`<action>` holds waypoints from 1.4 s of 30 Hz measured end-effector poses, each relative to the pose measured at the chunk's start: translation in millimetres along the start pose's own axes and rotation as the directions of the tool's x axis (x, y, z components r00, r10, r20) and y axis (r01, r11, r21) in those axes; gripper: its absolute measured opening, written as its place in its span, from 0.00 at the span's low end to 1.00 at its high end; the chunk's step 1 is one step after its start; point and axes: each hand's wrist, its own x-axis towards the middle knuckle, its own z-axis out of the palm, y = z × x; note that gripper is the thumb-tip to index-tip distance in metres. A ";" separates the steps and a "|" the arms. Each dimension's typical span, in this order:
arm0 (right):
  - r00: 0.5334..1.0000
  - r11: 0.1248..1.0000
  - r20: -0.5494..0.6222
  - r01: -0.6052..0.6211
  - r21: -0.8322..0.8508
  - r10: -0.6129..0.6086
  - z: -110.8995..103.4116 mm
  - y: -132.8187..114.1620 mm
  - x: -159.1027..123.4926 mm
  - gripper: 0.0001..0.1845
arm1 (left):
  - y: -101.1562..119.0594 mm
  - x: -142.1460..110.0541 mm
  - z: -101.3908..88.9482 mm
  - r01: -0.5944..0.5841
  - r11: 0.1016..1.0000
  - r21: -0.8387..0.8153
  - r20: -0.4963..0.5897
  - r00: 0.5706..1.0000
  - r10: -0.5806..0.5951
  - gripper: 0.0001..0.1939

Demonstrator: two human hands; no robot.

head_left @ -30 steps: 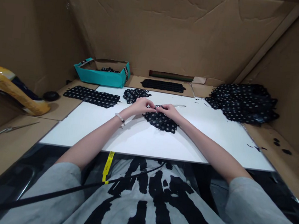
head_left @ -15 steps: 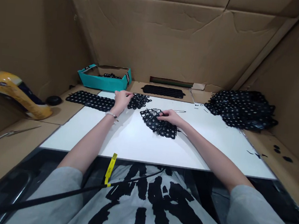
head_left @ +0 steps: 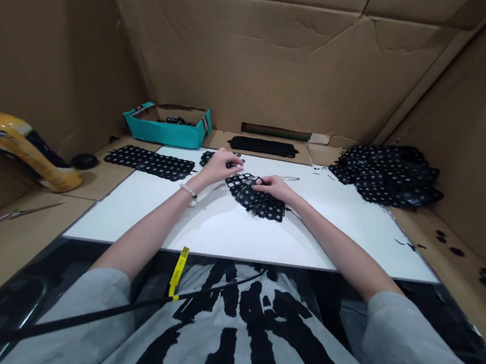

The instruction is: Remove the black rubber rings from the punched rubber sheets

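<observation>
My right hand (head_left: 273, 189) grips a fanned bundle of black perforated sheets (head_left: 262, 202) above the white board (head_left: 228, 238), thumb and fingers closed on its upper edge. My left hand (head_left: 219, 168) is just left of the bundle. Its thumb and fingertips are brought together, and whatever they hold is too small to make out. Partly hidden behind this hand lies a heap of small black rings (head_left: 207, 157). A flat black sheet with rows of holes (head_left: 152, 162) rests to its left. Behind my right hand is a thin pale pointed tool (head_left: 289, 178).
A teal box (head_left: 165, 134) with black pieces stands at the back left. A black strip stack (head_left: 264, 146) lies at the back. A large pile of black perforated sheets (head_left: 387, 174) is at right. Scissors (head_left: 16, 214) and a yellow bottle (head_left: 24, 150) are left. Cardboard walls (head_left: 247, 61) surround the board.
My left hand has moved right, from the ring heap towards the bundle, its fingertips still together. My right hand keeps its grip on the bundle. The view has shifted slightly.
</observation>
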 end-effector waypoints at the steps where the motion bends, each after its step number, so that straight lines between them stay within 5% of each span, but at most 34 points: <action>1: 1.000 1.000 -0.007 0.002 -0.004 -0.002 1.1 -1.1 0.3 0.27 | 8.5 -1.7 4.6 -0.040 0.998 -0.037 0.086 0.995 0.043 0.13; 4: 0.999 0.999 -0.032 0.042 0.014 -0.042 4.2 -3.1 1.2 0.25 | 24.1 -6.7 20.2 -0.044 0.992 -0.122 0.198 0.978 0.067 0.13; 7: 0.998 0.999 -0.042 0.045 0.019 -0.045 2.5 -1.9 1.4 0.26 | 23.7 -8.0 29.8 0.097 0.966 -0.241 0.204 0.978 -0.047 0.13; 17: 1.000 0.999 0.020 -0.013 -0.048 0.014 -4.8 7.1 3.9 0.24 | 14.8 -5.8 34.0 0.488 0.681 -0.546 0.277 0.872 -0.404 0.11; 21: 0.999 1.000 -0.047 -0.016 -0.014 0.016 -2.7 5.8 5.0 0.24 | -0.9 2.0 18.9 0.418 0.761 -0.496 -0.021 0.871 -0.491 0.11; 24: 1.000 1.000 -0.019 -0.024 0.001 0.024 -2.9 6.5 5.3 0.23 | -26.3 3.4 0.0 0.335 0.906 -0.259 -0.328 0.851 -0.409 0.13; 26: 0.999 0.999 -0.007 -0.037 0.025 0.037 -2.5 7.0 5.6 0.22 | -43.1 1.1 -9.2 0.332 0.940 -0.075 -0.404 0.852 -0.333 0.12; 29: 0.999 0.998 -0.006 -0.032 0.056 0.032 -0.4 6.7 6.0 0.20 | -54.4 -2.9 -14.3 0.345 0.935 0.084 -0.385 0.877 -0.289 0.09; 32: 0.999 0.995 -0.020 -0.029 0.093 0.031 2.1 5.3 6.1 0.18 | -40.4 -3.5 -13.1 0.292 0.948 0.130 -0.401 0.890 -0.219 0.12; 35: 0.998 0.991 -0.044 -0.029 0.129 0.035 5.7 3.9 7.0 0.16 | -8.7 -3.4 -6.9 0.063 0.995 0.082 -0.196 0.979 -0.046 0.13; 37: 0.997 0.992 -0.074 0.002 0.129 0.008 9.0 3.4 8.7 0.16 | 12.4 -5.4 0.4 -0.056 0.998 0.004 0.005 0.998 0.056 0.13; 42: 0.987 0.983 -0.110 0.134 0.128 -0.120 12.5 3.0 12.4 0.20 | 34.2 -10.3 18.8 0.003 0.988 -0.153 0.066 0.998 0.007 0.15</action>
